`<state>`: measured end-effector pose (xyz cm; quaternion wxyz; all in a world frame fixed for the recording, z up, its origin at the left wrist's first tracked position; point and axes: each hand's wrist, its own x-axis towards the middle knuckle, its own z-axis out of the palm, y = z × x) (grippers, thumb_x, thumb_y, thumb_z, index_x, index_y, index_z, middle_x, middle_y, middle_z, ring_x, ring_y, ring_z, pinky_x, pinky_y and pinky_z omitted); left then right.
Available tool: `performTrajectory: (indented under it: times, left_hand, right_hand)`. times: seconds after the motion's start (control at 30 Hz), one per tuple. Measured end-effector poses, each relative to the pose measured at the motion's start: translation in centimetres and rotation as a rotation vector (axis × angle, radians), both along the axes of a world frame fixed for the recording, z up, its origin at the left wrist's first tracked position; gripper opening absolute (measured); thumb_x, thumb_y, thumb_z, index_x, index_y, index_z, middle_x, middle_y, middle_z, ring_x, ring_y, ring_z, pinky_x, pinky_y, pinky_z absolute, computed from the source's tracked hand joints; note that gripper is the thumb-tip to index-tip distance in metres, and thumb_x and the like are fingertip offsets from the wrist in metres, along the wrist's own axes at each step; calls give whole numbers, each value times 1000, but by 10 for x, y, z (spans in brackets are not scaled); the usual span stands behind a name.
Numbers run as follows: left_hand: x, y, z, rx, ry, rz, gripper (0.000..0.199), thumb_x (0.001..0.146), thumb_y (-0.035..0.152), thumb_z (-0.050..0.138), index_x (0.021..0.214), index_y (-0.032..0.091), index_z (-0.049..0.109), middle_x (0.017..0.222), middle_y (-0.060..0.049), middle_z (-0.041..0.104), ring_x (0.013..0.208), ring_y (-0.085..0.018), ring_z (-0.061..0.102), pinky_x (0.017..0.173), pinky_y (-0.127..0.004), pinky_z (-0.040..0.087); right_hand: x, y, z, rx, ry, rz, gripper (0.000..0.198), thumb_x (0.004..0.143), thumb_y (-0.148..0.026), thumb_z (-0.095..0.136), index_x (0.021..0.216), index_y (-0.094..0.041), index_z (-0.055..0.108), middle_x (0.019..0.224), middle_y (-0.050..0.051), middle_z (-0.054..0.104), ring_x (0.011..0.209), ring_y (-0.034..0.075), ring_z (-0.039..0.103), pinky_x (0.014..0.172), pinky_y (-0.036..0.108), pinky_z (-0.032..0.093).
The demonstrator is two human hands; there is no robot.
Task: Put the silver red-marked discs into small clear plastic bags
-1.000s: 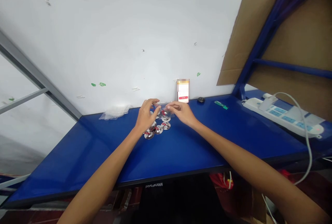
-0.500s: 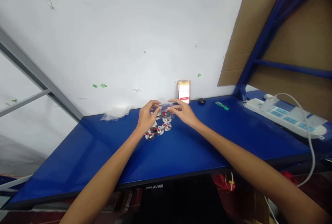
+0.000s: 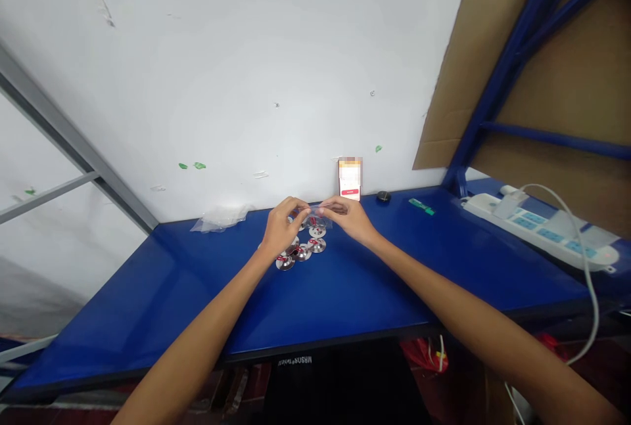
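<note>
Between my two hands a clear plastic bag [image 3: 319,220] is stretched out, pinched at its upper edge. My left hand [image 3: 283,224] is closed on the bag's left side, thumb and fingers together. On the right side my right hand [image 3: 349,217] pinches it the same way. Something shiny with a red part shows through the bag; whether it lies inside or behind cannot be made out. Several round silver metal discs with red pieces [image 3: 303,252] lie on the blue table [image 3: 345,300] just below and beside my left hand, partly hidden by it.
A stack of clear plastic bags [image 3: 221,218] lies at the back left. A phone [image 3: 350,180] leans on the wall behind my right hand. Further right are a small black round object [image 3: 383,197], a green item [image 3: 422,207] and a white power strip [image 3: 542,231] with a cable.
My fingers have closed in along the bag's upper edge, with the right fingers now folded down onto it. The whole view has shifted slightly.
</note>
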<state>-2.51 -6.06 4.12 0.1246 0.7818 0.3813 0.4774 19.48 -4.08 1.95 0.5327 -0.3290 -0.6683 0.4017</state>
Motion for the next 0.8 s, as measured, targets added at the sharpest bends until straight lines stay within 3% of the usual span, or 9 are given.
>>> performTrajectory:
  times: [0.27,0.43,0.53,0.67,0.8]
  left_hand:
    - [0,4,-7,-142,-81,-17,22,100,44,68,101,24,78,92,-2,80,83,-22,75,83,-34,57]
    - [4,7,-12,-223,-372,27,29,94,50,76,100,21,77,97,-6,80,85,-23,75,75,-33,59]
    - [6,6,-10,-296,-453,-67,35,93,54,76,99,20,76,95,-7,80,91,-24,75,78,-35,61]
    - [5,5,-5,-349,-389,-143,37,94,57,74,92,20,77,94,-5,77,88,-22,71,83,-34,58]
    - [0,7,-5,-464,-351,-188,36,92,56,76,88,20,78,89,-4,74,85,-21,67,82,-32,54]
  right_hand:
    - [3,2,0,28,-44,-15,37,89,-58,81,92,-21,79,93,7,82,90,25,77,87,38,61]
    - [1,4,-7,-4,-108,145,46,83,-44,90,120,-23,75,126,9,79,114,26,76,103,41,59]
    - [0,6,-14,9,-162,128,41,86,-40,88,121,-23,76,123,8,80,109,26,77,100,43,61]
    - [3,9,-14,98,-217,55,28,91,-35,81,117,-23,80,111,7,83,99,28,78,88,41,63]
    - [10,8,-4,307,-302,-57,18,94,-24,76,111,-23,80,108,8,81,98,27,75,88,40,60]
